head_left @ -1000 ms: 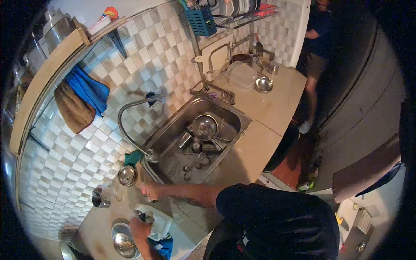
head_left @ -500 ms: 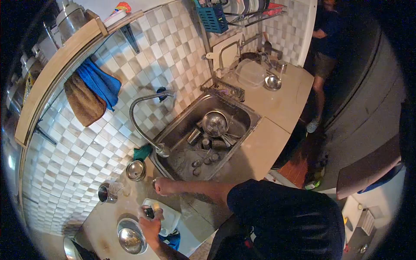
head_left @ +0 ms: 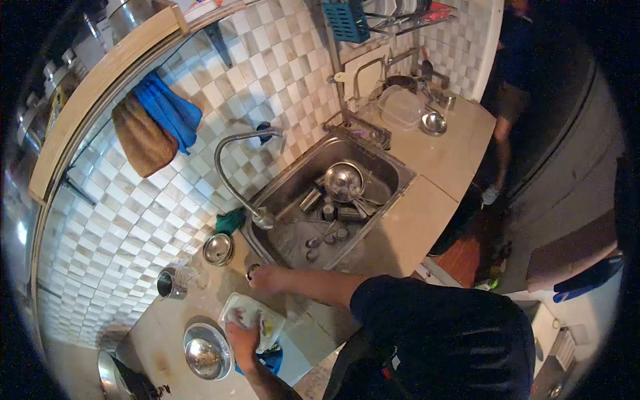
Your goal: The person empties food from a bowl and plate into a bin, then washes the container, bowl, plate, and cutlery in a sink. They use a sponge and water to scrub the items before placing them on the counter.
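Observation:
My left hand, covered in suds, is down in a white plastic tub, its fingers closed. Between and beside them a yellowish sponge shows in part; foam hides the rest. My right hand is closed around a small round metal item at the counter by the sink's near corner. What kind it is, I cannot make out. Left of the tub, a shiny steel bowl sits within a larger pale bowl. Under the tub's lower edge lies a blue cloth.
The steel sink holds a metal strainer, cups and spoons beneath a flexible faucet. Stacked steel bowls and a steel cup stand along the wall. Another person stands at the upper right.
My left hand has lowered into the tub; the dark scrubber seen in it is now hidden. The right hand still grips its small item. The view has shifted slightly.

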Demonstrator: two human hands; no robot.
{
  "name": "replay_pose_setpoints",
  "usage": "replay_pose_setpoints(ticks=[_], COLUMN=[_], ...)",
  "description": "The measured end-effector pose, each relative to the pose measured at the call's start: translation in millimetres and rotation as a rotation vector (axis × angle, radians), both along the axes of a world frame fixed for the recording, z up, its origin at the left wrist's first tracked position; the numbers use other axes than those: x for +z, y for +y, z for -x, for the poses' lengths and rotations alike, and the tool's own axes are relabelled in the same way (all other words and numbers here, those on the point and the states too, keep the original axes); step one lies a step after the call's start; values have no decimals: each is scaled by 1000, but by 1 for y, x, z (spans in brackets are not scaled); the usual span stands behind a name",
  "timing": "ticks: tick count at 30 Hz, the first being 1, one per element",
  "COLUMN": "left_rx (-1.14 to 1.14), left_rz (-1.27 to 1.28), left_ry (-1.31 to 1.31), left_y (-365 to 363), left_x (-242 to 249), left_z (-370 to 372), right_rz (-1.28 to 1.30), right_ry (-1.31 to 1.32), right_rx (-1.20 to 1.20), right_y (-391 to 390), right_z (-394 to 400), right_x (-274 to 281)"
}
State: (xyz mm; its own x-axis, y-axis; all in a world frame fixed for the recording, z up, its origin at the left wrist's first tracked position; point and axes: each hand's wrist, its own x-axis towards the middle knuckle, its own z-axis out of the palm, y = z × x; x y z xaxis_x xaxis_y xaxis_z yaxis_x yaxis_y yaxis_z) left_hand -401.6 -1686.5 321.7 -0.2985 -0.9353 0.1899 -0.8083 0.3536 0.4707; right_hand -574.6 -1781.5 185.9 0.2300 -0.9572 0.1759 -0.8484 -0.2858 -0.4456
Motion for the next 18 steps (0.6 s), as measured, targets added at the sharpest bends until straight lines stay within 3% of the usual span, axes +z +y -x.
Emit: replay_pose_setpoints(ticks=[2, 3, 5, 6, 11, 13, 14, 16, 17, 18], left_rx=[-66, -82, -146, -158, -160, -270, -398, -522, -526, -485], left_rz=[-50, -73, 87, 155, 94, 123, 204, 148, 37, -128], left_ry=[160, 240, 209, 278, -107, -247, -318, -385, -357, -280], left_y=[-8, -12, -27, -36, -96, -114, -139, -168, -179, -194], left_x=[11, 18, 11, 5, -5, -30, -70, -115, -129, -143], left_z=[14, 21, 32, 38, 56, 58, 44, 34, 32, 28], right_rz=[185, 371, 350, 134, 268, -39, -190, -33, 9, -64], right_ry=[291, 296, 195, 118, 124, -60, -148, -518, -638, -772], right_rx=[113, 154, 198, 186, 174, 106, 47, 286, 257, 259], right_y=[-9, -12, -3, -2, -18, -23, -25, -14, 8, 6], right_z=[7, 15, 19, 20, 26, 26, 33, 50, 59, 57], right_x=[-16, -32, -8, 12, 1, 8, 16, 34, 59, 47])
